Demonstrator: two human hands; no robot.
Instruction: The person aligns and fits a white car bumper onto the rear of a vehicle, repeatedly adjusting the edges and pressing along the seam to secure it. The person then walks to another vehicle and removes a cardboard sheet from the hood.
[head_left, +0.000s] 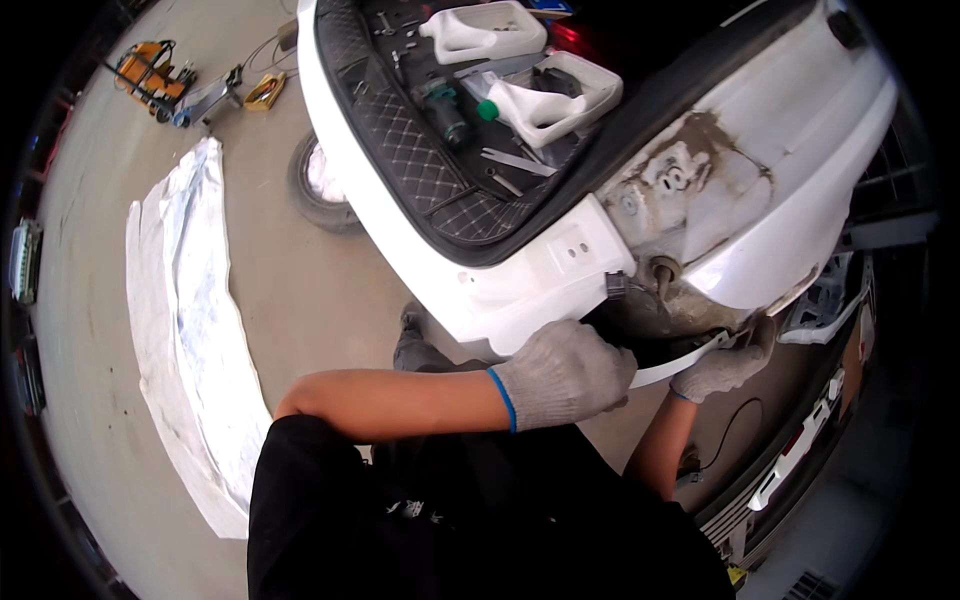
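Note:
My left hand, in a grey knit glove, is closed over the near end of a narrow white trim strip under the rear corner of a white car. My right hand, also gloved, grips the far end of the same strip, close to the exposed, dirty body panel. The strip runs between both hands just below the car's lower edge. My left forearm crosses in front of my black shirt.
The open trunk has a quilted black mat, two white plastic jugs and loose tools. A wheel lies on the concrete floor beside a long white plastic sheet. A detached bumper lies at the right; a yellow cart stands far left.

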